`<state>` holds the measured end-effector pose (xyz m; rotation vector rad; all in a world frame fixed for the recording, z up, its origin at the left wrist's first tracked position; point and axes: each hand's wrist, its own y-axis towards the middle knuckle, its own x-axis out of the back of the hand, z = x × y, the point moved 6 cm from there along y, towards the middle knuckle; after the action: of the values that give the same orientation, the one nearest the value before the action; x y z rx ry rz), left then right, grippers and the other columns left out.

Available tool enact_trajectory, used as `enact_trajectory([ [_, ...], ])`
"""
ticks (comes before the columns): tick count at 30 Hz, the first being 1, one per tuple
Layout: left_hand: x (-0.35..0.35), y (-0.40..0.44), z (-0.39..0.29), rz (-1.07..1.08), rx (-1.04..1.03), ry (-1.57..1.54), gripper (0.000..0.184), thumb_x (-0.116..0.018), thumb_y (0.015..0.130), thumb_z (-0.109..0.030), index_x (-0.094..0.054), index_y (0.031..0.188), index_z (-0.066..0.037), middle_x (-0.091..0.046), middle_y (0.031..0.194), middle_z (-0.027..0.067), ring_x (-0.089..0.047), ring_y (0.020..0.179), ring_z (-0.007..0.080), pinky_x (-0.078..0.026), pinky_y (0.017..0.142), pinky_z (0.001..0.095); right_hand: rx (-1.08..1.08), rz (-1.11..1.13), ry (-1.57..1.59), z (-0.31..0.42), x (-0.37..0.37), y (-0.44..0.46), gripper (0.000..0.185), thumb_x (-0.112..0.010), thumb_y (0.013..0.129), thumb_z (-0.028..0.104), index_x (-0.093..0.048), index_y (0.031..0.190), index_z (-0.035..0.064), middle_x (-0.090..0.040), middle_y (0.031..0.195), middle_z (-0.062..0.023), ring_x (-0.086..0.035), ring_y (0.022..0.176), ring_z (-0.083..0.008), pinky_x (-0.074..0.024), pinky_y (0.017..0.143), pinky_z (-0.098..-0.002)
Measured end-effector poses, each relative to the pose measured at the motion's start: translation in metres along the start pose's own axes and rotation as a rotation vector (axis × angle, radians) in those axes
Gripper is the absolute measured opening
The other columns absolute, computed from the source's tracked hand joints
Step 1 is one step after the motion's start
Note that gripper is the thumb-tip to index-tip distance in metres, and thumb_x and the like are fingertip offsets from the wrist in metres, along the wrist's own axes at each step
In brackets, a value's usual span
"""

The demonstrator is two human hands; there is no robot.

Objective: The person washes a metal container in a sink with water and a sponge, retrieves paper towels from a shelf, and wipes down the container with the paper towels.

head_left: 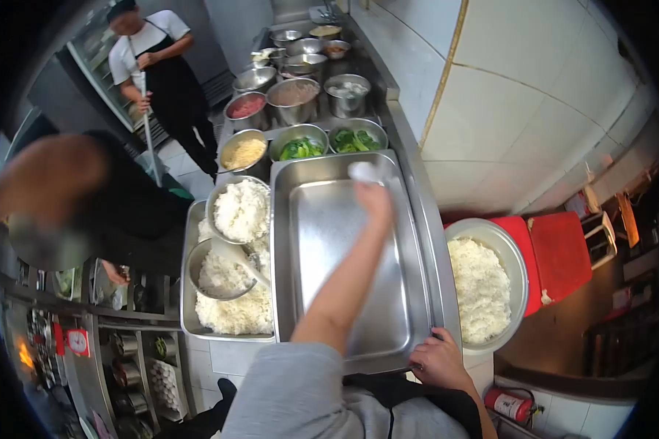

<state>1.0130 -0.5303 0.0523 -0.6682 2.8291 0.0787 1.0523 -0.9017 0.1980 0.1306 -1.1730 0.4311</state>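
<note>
My left hand (373,196) reaches over the far part of a large steel tray (344,256). It is closed on a white cloth (363,173), blurred, close to the tray's far wall. At the tray's near right corner, the fingers of my right hand (441,360) curl over the rim. Left of this tray stands another one (189,307), filled with white rice (234,311). On that rice sit two steel bowls of rice, and a pale scoop (236,256) lies across the lower bowl.
Steel pots with greens (301,148), shredded yellow food (244,153) and red meat (246,107) line the counter beyond. A big rice basin (522,274) stands right. One person (170,80) holds a pole at upper left; another (139,197), blurred, is nearer. A tiled wall (520,110) borders the right.
</note>
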Motion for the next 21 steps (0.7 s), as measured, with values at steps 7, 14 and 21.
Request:
enact_trajectory([
  [7, 0.014, -0.171, -0.194, 0.753, 0.681, -0.54, 0.036, -0.041, 0.088, -0.034, -0.048, 0.116, -0.013, -0.055, 0.115, 0.0079, -0.054, 0.103, 0.023, -0.046, 0.078, 0.0402, 0.081, -0.081, 0.013, -0.001, 0.006, -0.016, 0.014, -0.066, 0.065, 0.019, -0.065, 0.078, 0.0143, -0.062, 0.079, 0.0, -0.057, 0.081, -0.0174, -0.036, 0.093, -0.0394],
  [14, 0.046, -0.331, -0.217, 1.251, 0.747, -0.365, 0.038, -0.06, 0.082, -0.006, -0.05, 0.118, -0.012, -0.061, 0.088, -0.0006, -0.059, 0.066, 0.0087, -0.049, 0.05, 0.0194, 0.279, -0.415, 2.043, -0.059, 0.013, -0.063, 0.058, -0.064, 0.077, 0.025, -0.042, 0.129, 0.0144, -0.051, 0.12, -0.0085, -0.051, 0.108, -0.0274, -0.0407, 0.095, -0.0465],
  [21, 0.061, -0.404, -0.228, 1.155, -0.43, 0.282, 0.027, -0.05, 0.075, 0.005, -0.059, 0.1, 0.002, -0.059, 0.1, 0.0126, -0.06, 0.086, 0.0265, -0.049, 0.071, 0.0338, 0.111, -0.623, 1.745, -0.068, 0.05, -0.159, 0.059, -0.054, 0.084, 0.004, -0.03, 0.137, 0.0047, -0.04, 0.134, -0.0128, -0.039, 0.124, -0.0249, -0.0398, 0.1, -0.0443],
])
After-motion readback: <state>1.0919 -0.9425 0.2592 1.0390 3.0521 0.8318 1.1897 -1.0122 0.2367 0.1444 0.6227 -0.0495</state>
